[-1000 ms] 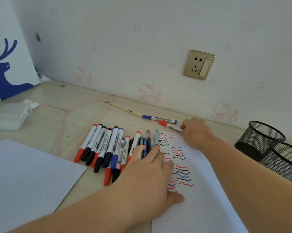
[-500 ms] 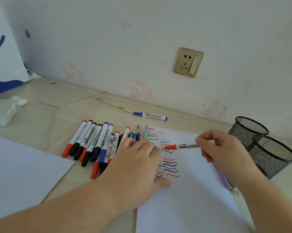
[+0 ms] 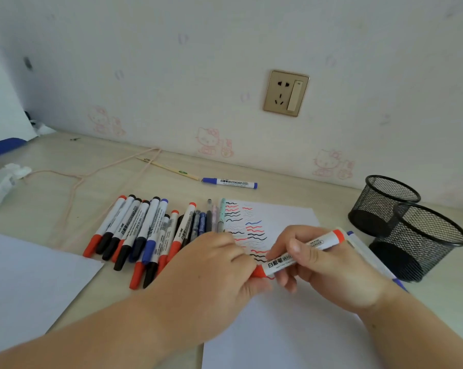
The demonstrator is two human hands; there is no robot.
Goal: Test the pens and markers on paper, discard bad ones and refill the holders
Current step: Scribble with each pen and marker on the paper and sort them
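Observation:
A red-capped whiteboard marker (image 3: 299, 253) lies slantwise between both hands over the test paper (image 3: 283, 323). My right hand (image 3: 329, 267) grips its white barrel. My left hand (image 3: 214, 272) pinches the red cap end. The paper carries several red, black and blue wavy lines (image 3: 247, 230). A row of several red, black and blue markers and thin pens (image 3: 150, 230) lies left of the paper. Two black mesh holders (image 3: 385, 206) (image 3: 427, 241) stand at the right. A blue marker (image 3: 229, 182) lies alone near the wall.
Another white sheet (image 3: 25, 283) lies at the left front. A pink cord (image 3: 75, 182) and a thin wooden stick (image 3: 169, 169) cross the desk behind the markers. A crumpled white bag (image 3: 1, 182) sits at far left. A blue-tipped pen (image 3: 369, 251) lies beside the holders.
My right hand picked the red marker up from near the wall and brought it down over the paper. My left hand left the paper and closed on the marker's cap end.

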